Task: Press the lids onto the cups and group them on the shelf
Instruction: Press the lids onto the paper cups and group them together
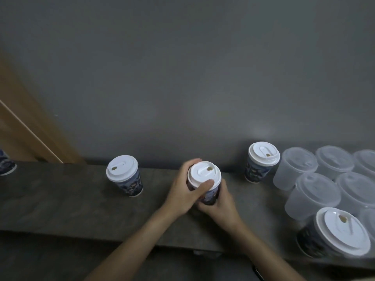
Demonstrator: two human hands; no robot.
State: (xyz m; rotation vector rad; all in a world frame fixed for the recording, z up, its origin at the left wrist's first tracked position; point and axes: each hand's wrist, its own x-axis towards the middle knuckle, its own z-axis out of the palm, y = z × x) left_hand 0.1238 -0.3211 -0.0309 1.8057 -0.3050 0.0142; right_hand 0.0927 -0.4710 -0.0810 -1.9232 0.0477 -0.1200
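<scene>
A dark printed paper cup [211, 196] with a white lid [203, 174] stands mid-shelf. My left hand [184, 191] wraps around its top, thumb lying on the lid's near rim. My right hand [221, 205] grips the cup's lower body from the near right. Another lidded cup [124, 175] stands apart to the left. A third lidded cup [261, 162] stands to the right near the wall. A fourth lidded cup [332, 234] sits close to me at the right edge.
Several translucent plastic cups with clear lids [316, 195] crowd the shelf's right end. The dark shelf [60, 199] runs along a grey wall [182, 78]. A wooden door frame [30, 126] and a shoe [6, 165] show at far left.
</scene>
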